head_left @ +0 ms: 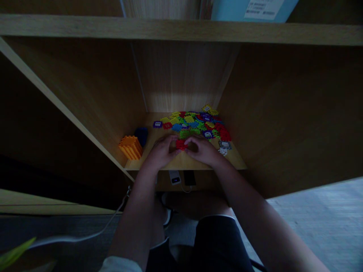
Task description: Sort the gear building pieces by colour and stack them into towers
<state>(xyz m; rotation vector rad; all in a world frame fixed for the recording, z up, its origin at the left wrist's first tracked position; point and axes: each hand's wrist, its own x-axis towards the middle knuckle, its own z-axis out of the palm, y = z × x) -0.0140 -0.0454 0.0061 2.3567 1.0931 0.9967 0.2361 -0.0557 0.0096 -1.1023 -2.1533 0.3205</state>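
Red piece (180, 145) sat between the two hands, over the front of the wooden shelf (183, 164), near the pile of coloured pieces (189, 120); whether it touched the board could not be told. The left hand (164, 148) gripped its left end between finger and thumb, and the right hand (202, 148) pinched its right end likewise. Handling it well likely meant matching the pressure from both sides and keeping it level, so that nothing bent or slipped. Its long axis seemed to run sideways, hand to hand; which way its face pointed was too dim to tell
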